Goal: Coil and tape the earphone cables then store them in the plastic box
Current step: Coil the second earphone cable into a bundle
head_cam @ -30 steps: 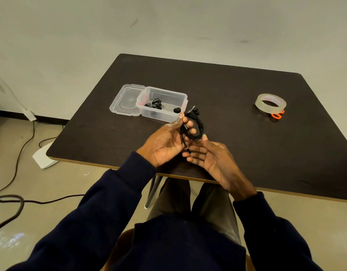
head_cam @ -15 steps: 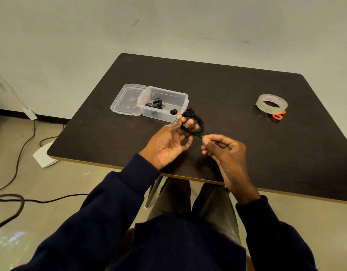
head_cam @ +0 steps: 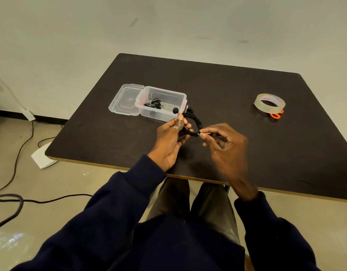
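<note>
On a dark brown table, an open clear plastic box sits just beside the left hand gripping a coiled black earphone cable, whose end the right hand pinches; a clear tape roll lies far right.

Left hand holds the coiled earphone cable; right hand pinches its end.

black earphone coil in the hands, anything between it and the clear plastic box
Nothing visible. The black earphone coil is held close by the open clear plastic box; its clear lid lies off to the left.
</note>
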Tool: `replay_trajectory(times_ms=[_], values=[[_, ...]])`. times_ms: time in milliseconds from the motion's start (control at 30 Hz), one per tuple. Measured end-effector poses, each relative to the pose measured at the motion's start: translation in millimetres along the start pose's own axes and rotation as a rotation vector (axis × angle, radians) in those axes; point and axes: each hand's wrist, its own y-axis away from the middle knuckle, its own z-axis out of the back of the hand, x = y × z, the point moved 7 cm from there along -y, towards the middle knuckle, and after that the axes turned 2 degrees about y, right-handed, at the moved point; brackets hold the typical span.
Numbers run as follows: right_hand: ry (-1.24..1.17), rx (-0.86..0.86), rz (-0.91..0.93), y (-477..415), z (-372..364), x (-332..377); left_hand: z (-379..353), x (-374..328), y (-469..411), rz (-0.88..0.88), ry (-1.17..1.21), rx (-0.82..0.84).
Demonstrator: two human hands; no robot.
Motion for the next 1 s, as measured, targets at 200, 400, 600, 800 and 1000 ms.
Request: replay_trajectory(times_ms=[200, 400, 600, 800, 1000], values=[[0.088, 0.015, -0.068, -27, -4, 3, -7, 2, 5, -0.028, -0.113, 0.082], [0.370, 0.079, 0.050, -27, -13, 8, 0, 6, 2, 0.056, -0.035, 0.075], [0.504, 0.221, 0.190, -14, -20, 8, 2, 13, -2, 0.188, 0.133, 0.039], [0.493, 0.188, 0.276, 0, -13, 10, -2, 16, 0, 0.257, 0.215, 0.050], [0.488, -0.026, 0.363, 4, -12, 15, -11, 9, 5, 0.266, 0.240, 0.100]])
